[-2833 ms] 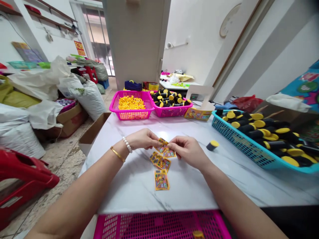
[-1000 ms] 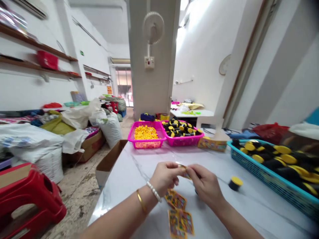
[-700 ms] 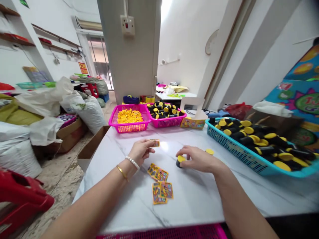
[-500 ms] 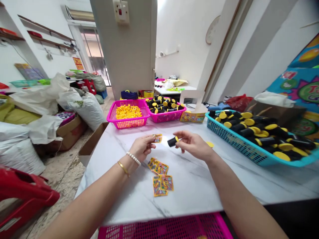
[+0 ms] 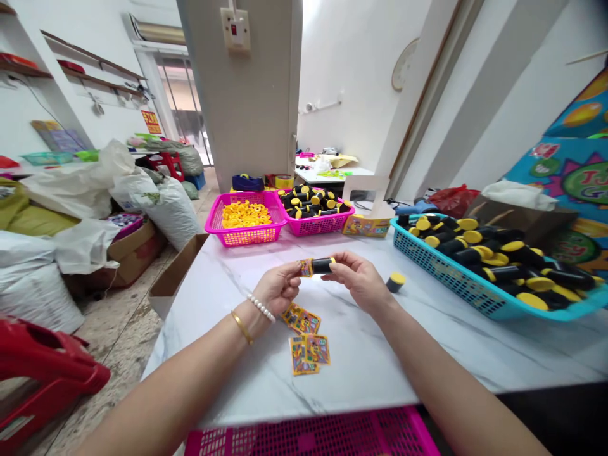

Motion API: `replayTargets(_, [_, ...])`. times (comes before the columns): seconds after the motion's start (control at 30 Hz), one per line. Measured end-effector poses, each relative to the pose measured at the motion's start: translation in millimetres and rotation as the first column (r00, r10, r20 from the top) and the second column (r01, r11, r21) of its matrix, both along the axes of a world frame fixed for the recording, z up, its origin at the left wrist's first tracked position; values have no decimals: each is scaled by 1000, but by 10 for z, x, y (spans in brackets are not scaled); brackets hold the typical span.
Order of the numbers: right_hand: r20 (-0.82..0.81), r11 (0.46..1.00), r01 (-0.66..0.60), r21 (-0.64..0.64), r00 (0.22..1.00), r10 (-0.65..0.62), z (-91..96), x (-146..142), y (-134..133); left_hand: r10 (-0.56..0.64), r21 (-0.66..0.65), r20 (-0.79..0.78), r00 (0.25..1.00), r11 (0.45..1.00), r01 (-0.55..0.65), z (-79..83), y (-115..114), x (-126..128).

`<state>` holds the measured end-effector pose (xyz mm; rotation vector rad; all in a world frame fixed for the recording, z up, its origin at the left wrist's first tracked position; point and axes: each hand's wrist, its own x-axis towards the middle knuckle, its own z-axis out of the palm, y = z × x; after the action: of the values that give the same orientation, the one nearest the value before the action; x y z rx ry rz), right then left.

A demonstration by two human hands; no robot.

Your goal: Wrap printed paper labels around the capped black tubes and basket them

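Joining printed yellow wrapper (image 5: 306, 268) and black cylinder (image 5: 322, 266) above the worktop (image 5: 351, 392).

Pinching the wrapper between thumb and fingers of the left hand (image 5: 278, 285); grip of the right hand (image 5: 361, 278) likewise pinching the cylinder, at its yellow-capped end. Held in line, nearly level, with black end at the wrapper; too small to tell whether butted, overlapping or inserted. Probably best done by keeping both aligned, holding the wrapper lightly against creasing, and pressing gently from the capped end. Lying below, overlapping: spare wrappers (image 5: 308, 350). Standing to the right, near the blue basket (image 5: 441, 275): second cylinder (image 5: 395, 282).
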<state>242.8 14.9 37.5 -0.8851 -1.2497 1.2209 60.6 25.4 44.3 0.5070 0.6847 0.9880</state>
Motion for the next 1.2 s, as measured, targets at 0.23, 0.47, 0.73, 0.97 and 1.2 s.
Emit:
replayTargets(0.23, [99, 998, 69, 12, 993, -70, -27, -45, -28, -1, -27, 54, 999, 1000, 2, -41, 21, -2])
replayTargets(0.47, [338, 976, 131, 175, 923, -185, -24, -32, -85, 20, -28, 33, 999, 999, -19, -73, 16, 7])
replayTargets(0.73, [85, 998, -57, 40, 995, 54, -20, -61, -48, 113, 188, -136, 984, 978, -87, -140, -27, 58])
replayTargets(0.97, [98, 988, 52, 144, 993, -66, -22, -2, -2, 196, 310, -261, 945, 944, -110, -89, 66, -108])
replayTargets(1.2, [346, 966, -8, 260, 934, -85, -18, -20, -86, -98, 443, -395, 913, 851, 283, -95, 72, -172])
